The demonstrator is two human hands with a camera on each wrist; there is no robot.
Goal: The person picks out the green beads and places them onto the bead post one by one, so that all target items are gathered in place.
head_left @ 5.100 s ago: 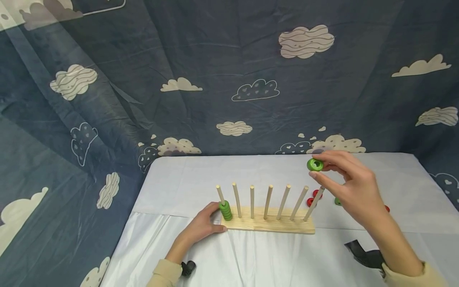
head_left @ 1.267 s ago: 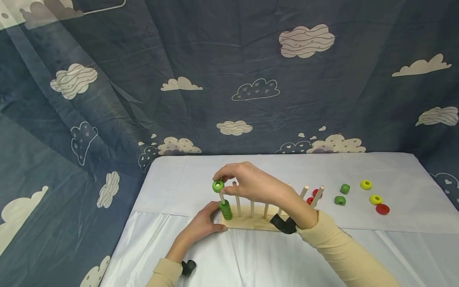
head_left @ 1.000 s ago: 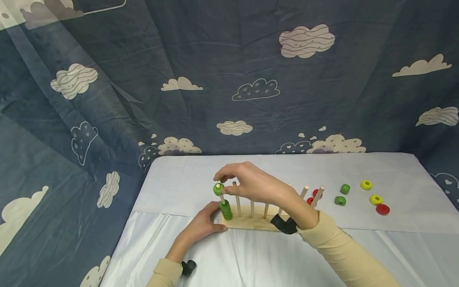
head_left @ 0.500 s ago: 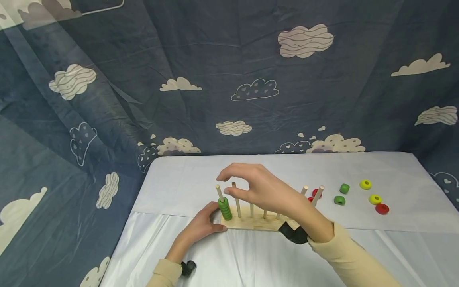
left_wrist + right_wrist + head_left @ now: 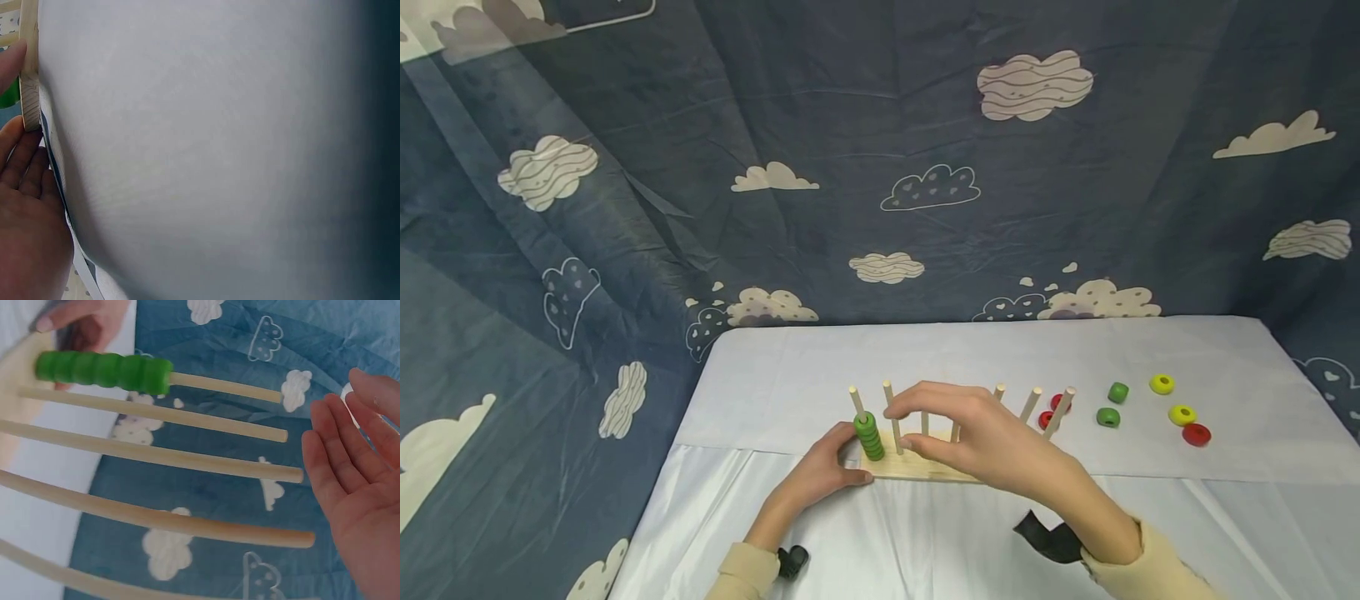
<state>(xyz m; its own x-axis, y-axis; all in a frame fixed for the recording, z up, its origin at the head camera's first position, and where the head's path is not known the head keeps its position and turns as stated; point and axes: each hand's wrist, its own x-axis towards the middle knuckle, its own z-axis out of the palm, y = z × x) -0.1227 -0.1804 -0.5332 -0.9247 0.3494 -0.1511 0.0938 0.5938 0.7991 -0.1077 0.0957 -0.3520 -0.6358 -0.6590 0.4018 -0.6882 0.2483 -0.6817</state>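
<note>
A wooden peg stand with a row of upright pegs lies across the white table. Stacked green beads fill the lower part of its leftmost peg, whose tip stays bare; the same beads show large in the right wrist view. My left hand grips the stand's left end, thumb at the front edge and fingers behind. In the left wrist view its fingers meet the end of the board. My right hand hovers over the middle pegs, thumb and fingers apart, holding nothing, and hides part of the board.
To the right of the stand lie two green beads, two yellow beads and a red bead. Two more red beads sit behind the rightmost peg. A dark cloud-patterned cloth hangs behind the table.
My right hand brought a green bead from the right to the leftmost peg and let it go. The bead dropped onto the stack; the hand drew back right and downward. My left hand stayed put.
</note>
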